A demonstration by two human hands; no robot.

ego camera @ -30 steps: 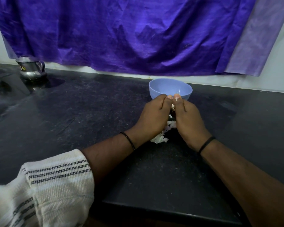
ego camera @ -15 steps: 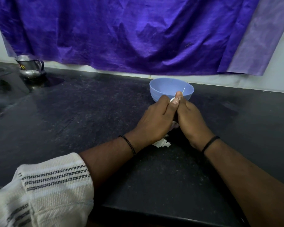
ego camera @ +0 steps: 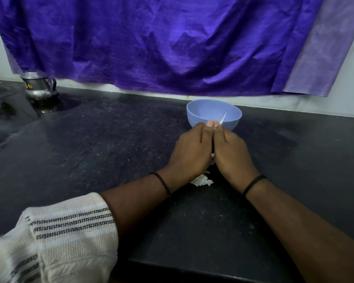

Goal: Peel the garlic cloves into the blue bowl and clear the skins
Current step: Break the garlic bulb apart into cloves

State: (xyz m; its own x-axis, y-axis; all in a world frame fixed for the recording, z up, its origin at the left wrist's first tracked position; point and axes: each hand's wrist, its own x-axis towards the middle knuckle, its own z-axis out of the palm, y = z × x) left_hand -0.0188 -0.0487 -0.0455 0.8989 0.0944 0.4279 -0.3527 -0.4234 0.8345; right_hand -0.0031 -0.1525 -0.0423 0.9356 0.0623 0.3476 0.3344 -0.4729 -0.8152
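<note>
Left hand (ego camera: 189, 152): knuckles up, fingers curled inward, thumb pressed against the right thumb; pinches a garlic clove that is almost wholly hidden between the two hands. Thin beaded black band on the wrist; cream woven sleeve (ego camera: 69, 231) with dark zigzag stripes on the forearm.

Right hand (ego camera: 232, 154): mirror posture, fingers curled, thumb tip meeting the left thumb over the same clove. Plain black band on the wrist; forearm bare.

Garlic skin strip (ego camera: 223, 119): thin, pale, papery sliver rising from the joined thumb tips, slanting up and to the right in front of the bowl's inside.

Blue bowl (ego camera: 200, 111): round, smooth, matte light-blue plastic, upright, just beyond the fingertips; its contents cannot be made out.

Skin pile (ego camera: 201, 180): small heap of whitish, crumpled flakes on the counter, below and between the wrists, partly hidden by the hands.

Countertop (ego camera: 110, 144): black polished stone, speckled and dusty, with a straight front edge.

Steel jug (ego camera: 39, 84): bulbous, shiny, handled, far left at the back.

Purple cloth (ego camera: 151, 48): creased, glossy, hanging over a pale wall; paler lilac panel at the right.
</note>
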